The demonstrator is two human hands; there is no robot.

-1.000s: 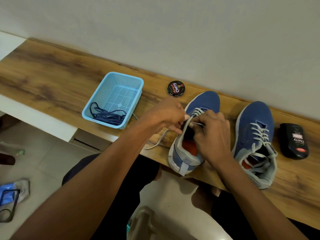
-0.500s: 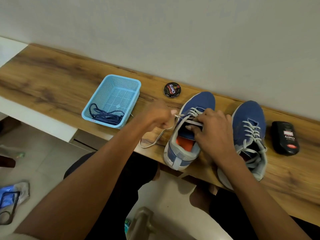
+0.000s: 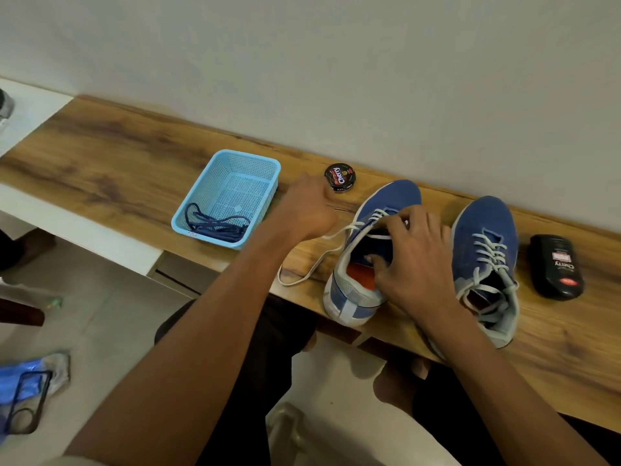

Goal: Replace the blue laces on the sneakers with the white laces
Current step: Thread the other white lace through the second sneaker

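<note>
Left hand [image 3: 307,210] is gripping the white lace [image 3: 331,252], drawing it sideways; right hand [image 3: 415,260] is bracing the left sneaker [image 3: 361,264] on the surface [image 3: 117,169], fingers spread. Risk: overpulling is likely to leave uneven ends.

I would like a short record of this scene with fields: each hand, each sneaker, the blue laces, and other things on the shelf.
left hand: pulls the white lace out to the side
right hand: rests on the left sneaker, fingers at its opening
right sneaker: laced in white
blue laces: in the blue basket
other things: polish tin, black bottle, on the wooden shelf
</note>
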